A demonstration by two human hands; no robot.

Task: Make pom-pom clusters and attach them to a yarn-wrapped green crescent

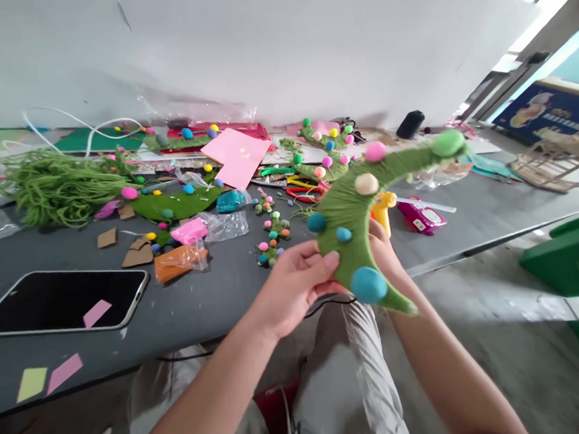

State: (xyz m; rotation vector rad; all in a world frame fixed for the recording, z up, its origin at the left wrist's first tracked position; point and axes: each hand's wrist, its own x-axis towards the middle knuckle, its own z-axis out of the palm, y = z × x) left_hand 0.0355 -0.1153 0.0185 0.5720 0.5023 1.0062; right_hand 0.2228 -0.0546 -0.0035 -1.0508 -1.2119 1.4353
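A crescent wrapped in green yarn point(341, 203), with blue, pink, cream and green pom-poms on it, is raised above the table's front edge. My left hand point(299, 280) pinches its lower left part, thumb on the near face and fingers behind. My right hand point(385, 249) is behind the crescent's inner curve; its fingers are hidden, so I cannot see whether they grip it. A yellow object point(383, 211) shows just past the right hand, its kind unclear. Small green pieces with pom-poms point(276, 226) lie on the table beyond the left hand.
On the grey table point(197, 311) lie a phone point(65, 298), green yarn strands point(61, 185), pink paper point(237, 155), red-handled scissors point(305, 194), an orange packet point(177, 262) and a magenta device point(422, 216). A green bin point(568, 255) stands right, beyond the table edge.
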